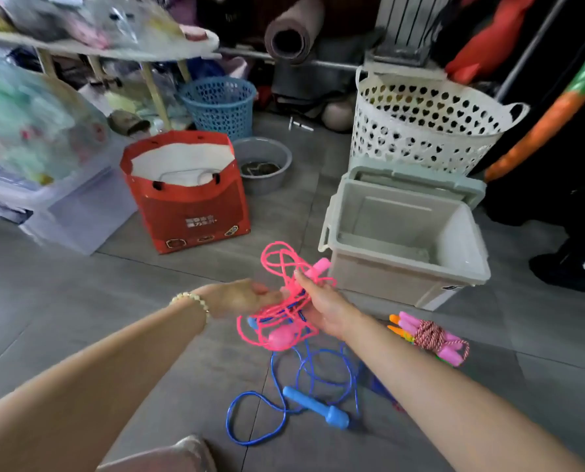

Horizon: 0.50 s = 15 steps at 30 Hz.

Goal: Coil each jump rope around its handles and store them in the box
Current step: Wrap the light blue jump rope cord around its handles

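Both hands work above the grey floor (pixel 80 318), holding the pink rope (pixel 284 311) in a loose tangle between them. The right hand (pixel 325 308) has its grip closed around one pink handle (pixel 318 267), which points up and away toward the box (pixel 406 264). The left hand (pixel 240 296), with a bead bracelet (pixel 192 301) at the wrist, has its fingers closed on strands of the same rope. The second pink handle (pixel 280 338) hangs below the hands among the loops.

The blue rope (pixel 304 373) lies uncoiled on the floor beneath the hands, with one blue handle (pixel 314 407) lying flat near the right forearm. A wound bundle (pixel 430 337) with red-and-white cord lies on the floor to the right, in front of the box.

The box stands open and holds no rope, its lid tipped back against a white basket (pixel 427 131). A red bag (pixel 188 199) stands to the left of the box.
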Tool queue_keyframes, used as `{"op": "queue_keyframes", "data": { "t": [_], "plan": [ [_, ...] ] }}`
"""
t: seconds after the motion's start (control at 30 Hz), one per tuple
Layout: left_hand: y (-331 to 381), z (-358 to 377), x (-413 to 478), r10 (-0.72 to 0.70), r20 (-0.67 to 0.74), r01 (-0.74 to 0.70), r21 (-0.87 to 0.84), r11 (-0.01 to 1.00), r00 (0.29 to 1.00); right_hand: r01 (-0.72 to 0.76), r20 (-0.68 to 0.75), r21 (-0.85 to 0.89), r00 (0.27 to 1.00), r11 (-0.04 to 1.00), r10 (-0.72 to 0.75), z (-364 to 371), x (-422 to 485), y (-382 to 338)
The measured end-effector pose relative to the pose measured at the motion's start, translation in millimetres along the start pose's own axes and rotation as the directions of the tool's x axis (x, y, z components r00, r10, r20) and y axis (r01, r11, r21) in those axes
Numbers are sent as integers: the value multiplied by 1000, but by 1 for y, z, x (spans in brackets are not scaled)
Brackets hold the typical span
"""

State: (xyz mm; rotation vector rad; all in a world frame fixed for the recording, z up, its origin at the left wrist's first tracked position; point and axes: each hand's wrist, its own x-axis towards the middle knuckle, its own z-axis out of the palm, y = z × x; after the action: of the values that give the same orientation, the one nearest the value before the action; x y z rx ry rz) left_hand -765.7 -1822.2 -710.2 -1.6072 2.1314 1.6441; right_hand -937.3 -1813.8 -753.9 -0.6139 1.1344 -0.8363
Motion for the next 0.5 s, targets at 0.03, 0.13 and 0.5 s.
{"op": "queue_keyframes", "data": {
  "t": [0.03, 0.13, 0.5],
  "plan": [
    [6, -8, -12, -18, -22, 19, 27, 999, 1000, 16, 33, -27, 999, 999, -15, 8, -13, -14],
    [32, -21, -48, 34, -41, -33, 25, 999, 999, 81, 104, -117, 992, 990, -69, 27, -45, -46],
    [47, -34, -113, 77, -746, -198, -74, 977, 661, 165, -42, -325, 981, 931, -189, 24, -106, -87]
  ]
}}
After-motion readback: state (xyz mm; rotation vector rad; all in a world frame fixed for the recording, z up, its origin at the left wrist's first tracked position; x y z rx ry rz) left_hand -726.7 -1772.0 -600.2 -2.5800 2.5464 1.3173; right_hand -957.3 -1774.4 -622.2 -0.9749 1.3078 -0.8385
